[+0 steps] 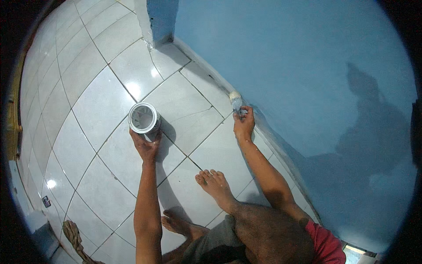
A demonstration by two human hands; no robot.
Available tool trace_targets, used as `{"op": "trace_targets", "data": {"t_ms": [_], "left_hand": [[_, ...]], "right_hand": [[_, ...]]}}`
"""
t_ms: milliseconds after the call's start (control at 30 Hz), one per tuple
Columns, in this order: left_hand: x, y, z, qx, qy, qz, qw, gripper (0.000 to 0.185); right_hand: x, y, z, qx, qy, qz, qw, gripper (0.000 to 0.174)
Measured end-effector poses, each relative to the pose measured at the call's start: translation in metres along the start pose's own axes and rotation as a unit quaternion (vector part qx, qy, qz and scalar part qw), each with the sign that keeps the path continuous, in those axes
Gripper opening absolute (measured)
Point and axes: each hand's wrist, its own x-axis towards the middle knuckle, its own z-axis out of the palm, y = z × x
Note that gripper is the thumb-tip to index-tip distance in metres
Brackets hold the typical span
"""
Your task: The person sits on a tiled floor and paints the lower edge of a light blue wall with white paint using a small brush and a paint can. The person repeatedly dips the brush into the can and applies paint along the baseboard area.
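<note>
My left hand [147, 145] grips the side of a round metal paint can [154, 122] with no lid on it. Some whitish paint and grey streaks show inside the can. A paintbrush [236, 99] with pale bristles is in my right hand [244, 122]. Its bristle end lies at the foot of the blue wall [280, 72], against the narrow whitish skirting strip [275, 145]. My fingers hide most of the brush's handle.
White floor tiles [211, 142] with dark joints spread beneath me. My bare feet stand between my arms. A blue wall corner [161, 23] juts out at the top. At lower left lie a crumpled brown cloth [73, 234] and a small dark object [46, 201].
</note>
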Motion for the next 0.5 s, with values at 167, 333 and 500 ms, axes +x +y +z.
{"op": "trace_targets", "data": {"t_ms": [167, 333, 500], "left_hand": [[-0.002, -0.005, 0.001, 0.002, -0.014, 0.004, 1.000, 0.107], [-0.001, -0.002, 0.004, -0.075, 0.014, -0.023, 0.997, 0.110], [-0.005, -0.009, 0.005, -0.040, 0.002, 0.003, 0.999, 0.110]], "right_hand": [[0.001, 0.031, -0.006, 0.012, 0.013, -0.019, 1.000, 0.042], [-0.009, 0.032, -0.020, 0.030, 0.004, 0.038, 0.999, 0.045], [-0.017, 0.033, -0.035, 0.005, 0.016, 0.025, 1.000, 0.044]]}}
